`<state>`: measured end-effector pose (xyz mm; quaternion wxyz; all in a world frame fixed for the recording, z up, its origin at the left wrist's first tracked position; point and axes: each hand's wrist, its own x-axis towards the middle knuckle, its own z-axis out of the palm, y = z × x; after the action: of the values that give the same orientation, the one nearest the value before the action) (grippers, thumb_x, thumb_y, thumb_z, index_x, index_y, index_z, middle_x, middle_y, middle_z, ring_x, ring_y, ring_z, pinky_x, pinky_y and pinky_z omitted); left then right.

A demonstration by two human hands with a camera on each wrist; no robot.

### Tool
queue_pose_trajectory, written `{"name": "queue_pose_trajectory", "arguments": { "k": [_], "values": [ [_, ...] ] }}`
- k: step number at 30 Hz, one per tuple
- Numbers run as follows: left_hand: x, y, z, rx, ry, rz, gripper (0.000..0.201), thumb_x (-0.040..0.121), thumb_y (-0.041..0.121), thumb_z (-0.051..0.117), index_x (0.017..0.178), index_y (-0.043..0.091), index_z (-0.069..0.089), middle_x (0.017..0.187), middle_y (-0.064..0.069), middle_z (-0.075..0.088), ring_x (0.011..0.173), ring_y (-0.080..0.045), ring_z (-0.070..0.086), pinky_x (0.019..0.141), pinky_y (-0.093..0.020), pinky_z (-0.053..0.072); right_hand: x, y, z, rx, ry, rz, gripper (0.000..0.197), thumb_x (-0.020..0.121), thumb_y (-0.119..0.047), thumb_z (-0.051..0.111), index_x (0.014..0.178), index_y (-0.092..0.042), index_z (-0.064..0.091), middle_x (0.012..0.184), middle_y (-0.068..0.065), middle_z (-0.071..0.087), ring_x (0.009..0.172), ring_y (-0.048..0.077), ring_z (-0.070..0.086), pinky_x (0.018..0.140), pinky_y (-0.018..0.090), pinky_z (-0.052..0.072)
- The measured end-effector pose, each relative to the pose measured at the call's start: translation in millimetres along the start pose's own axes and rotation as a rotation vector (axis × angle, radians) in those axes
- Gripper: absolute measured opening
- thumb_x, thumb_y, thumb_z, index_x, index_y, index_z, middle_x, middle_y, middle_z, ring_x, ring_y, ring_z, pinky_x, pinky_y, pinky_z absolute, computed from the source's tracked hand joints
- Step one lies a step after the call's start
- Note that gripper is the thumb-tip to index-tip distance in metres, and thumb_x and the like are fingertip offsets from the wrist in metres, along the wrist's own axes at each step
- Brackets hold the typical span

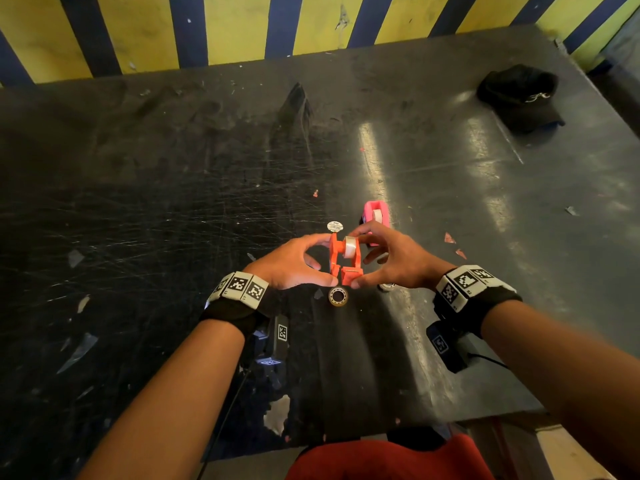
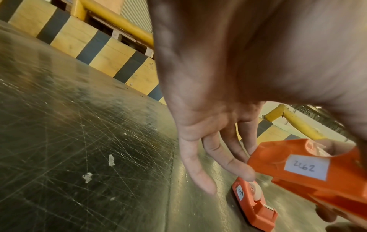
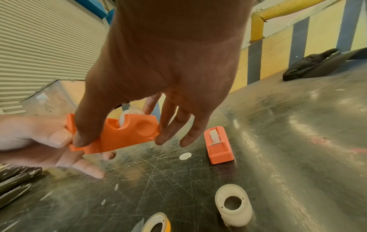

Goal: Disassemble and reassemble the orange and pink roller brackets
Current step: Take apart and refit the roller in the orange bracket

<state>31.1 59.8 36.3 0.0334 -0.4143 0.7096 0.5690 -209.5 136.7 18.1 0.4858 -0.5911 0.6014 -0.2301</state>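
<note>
Yellow-and-dark striped barrier behind a scratched dark worktop (image 1: pixel 138 202). We hold the orange bracket (image 1: pixel 344 259) just above the worktop between both hands, a white roller (image 1: pixel 350 247) seated between its side walls. Left hand (image 1: pixel 294 265): thumb at the near end and a fingertip on the far end pinch the bracket; the other fingers (image 2: pixel 200 175) hang straight and loose. Right hand (image 1: pixel 391 258): thumb and forefinger pinch the opposite side; the other fingers splay out.

The pink bracket (image 1: pixel 376 216) stands on the worktop just beyond the orange bracket, its own roller in place; the wrist views render it orange-red. Near side of the orange bracket: a yellowish tape roll (image 1: pixel 338 296) lies flat, and a loose white spool (image 3: pixel 233 205) sits beside it under the right hand. A small white round disc (image 1: pixel 335 226) lies just beyond the orange bracket. A black cap (image 1: pixel 519 97) sits far beyond it, to the right.

Step, as we judge it: work on the orange bracket, roller either going in or coming out; we cannot tell which. Next move calls for a steady two-sided pinch while the roller is seated or lifted at the notch.

Writing: white sticker (image 2: pixel 305 167) on the orange bracket, handwritten, seems to read "2262". The pink bracket's sticker is too small to read. The cap carries a white logo, unreadable.
</note>
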Motion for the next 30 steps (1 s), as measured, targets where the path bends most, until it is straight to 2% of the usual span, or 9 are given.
{"name": "queue_pose_trajectory", "arguments": {
  "k": [4,12,15,17,21,23,25,28,30],
  "values": [
    [-0.4,-1.0,0.6,-0.027,0.001,0.028,0.088,0.078,0.026,0.088,0.152,0.034,0.042,0.145,0.017,0.049,0.111,-0.015,0.065,0.087,-0.027,0.052,2.2,-2.4,1.0,0.023,-0.008,-0.019,0.078,0.063,-0.027,0.1,0.127,-0.028,0.055,0.128,-0.005,0.067,0.107,0.005,0.067,0.081,0.022,0.056],
    [-3.2,-2.5,2.0,-0.11,-0.049,0.034,0.074,0.084,0.02,0.083,0.143,0.047,0.047,0.132,0.026,0.056,0.107,-0.017,0.072,0.098,-0.032,0.052,4.4,-6.9,0.1,0.038,-0.024,-0.032,0.076,0.059,-0.041,0.099,0.122,-0.03,0.059,0.127,-0.006,0.07,0.116,0.009,0.068,0.094,0.037,0.061],
    [-5.7,2.3,2.1,-0.103,-0.049,0.035,0.071,0.083,0.019,0.083,0.136,0.052,0.048,0.123,0.03,0.056,0.106,-0.013,0.071,0.096,-0.03,0.052,4.3,-5.7,1.9,0.054,-0.023,-0.029,0.078,0.056,-0.046,0.099,0.122,-0.03,0.06,0.127,-0.005,0.071,0.115,0.011,0.069,0.096,0.042,0.061],
    [-4.7,2.3,2.3,-0.104,-0.047,0.036,0.074,0.082,0.021,0.084,0.141,0.047,0.049,0.129,0.026,0.054,0.111,-0.012,0.068,0.096,-0.031,0.052,3.2,-7.3,1.4,0.056,-0.027,-0.032,0.078,0.057,-0.046,0.099,0.123,-0.029,0.06,0.127,-0.005,0.072,0.113,0.009,0.07,0.095,0.041,0.061],
    [-3.3,1.3,0.7,-0.108,-0.027,0.062,0.078,0.08,0.021,0.086,0.147,0.038,0.051,0.148,0.008,0.048,0.121,-0.016,0.063,0.103,-0.036,0.051,1.1,-10.1,1.4,0.073,0.0,-0.043,0.076,0.061,-0.033,0.1,0.124,-0.027,0.06,0.125,-0.006,0.072,0.102,-0.001,0.071,0.091,0.035,0.062],
    [-3.8,4.6,1.4,-0.14,-0.018,0.097,0.083,0.08,0.014,0.085,0.152,0.031,0.046,0.144,0.01,0.055,0.119,-0.015,0.066,0.105,-0.035,0.051,0.2,-9.9,3.0,0.065,0.037,-0.049,0.078,0.059,-0.031,0.101,0.124,-0.026,0.058,0.124,-0.007,0.071,0.101,-0.003,0.07,0.089,0.031,0.062],
    [-4.7,9.9,2.2,-0.199,0.032,0.107,0.086,0.082,0.014,0.083,0.156,0.026,0.04,0.142,0.011,0.057,0.116,-0.012,0.068,0.1,-0.03,0.054,-1.1,-8.2,4.3,0.055,0.08,-0.051,0.081,0.058,-0.032,0.102,0.125,-0.027,0.057,0.123,-0.008,0.069,0.102,-0.002,0.069,0.086,0.027,0.06],
    [-0.8,14.7,5.0,-0.219,0.199,0.135,0.059,0.092,0.02,0.074,0.146,0.028,0.052,0.132,0.002,0.068,0.11,-0.009,0.071,0.086,-0.025,0.057,-2.2,-7.0,6.7,0.012,0.123,-0.061,0.085,0.055,-0.035,0.102,0.126,-0.03,0.054,0.122,-0.009,0.068,0.099,0.001,0.069,0.082,0.019,0.054],
    [3.0,16.0,7.6,-0.164,0.323,0.165,0.046,0.092,0.022,0.074,0.134,0.032,0.06,0.119,0.001,0.075,0.099,-0.013,0.076,0.086,-0.036,0.062,-2.1,-7.2,8.5,-0.032,0.131,-0.072,0.088,0.054,-0.038,0.103,0.126,-0.031,0.053,0.121,-0.011,0.067,0.099,0.006,0.07,0.081,0.02,0.054]
  ]
}}
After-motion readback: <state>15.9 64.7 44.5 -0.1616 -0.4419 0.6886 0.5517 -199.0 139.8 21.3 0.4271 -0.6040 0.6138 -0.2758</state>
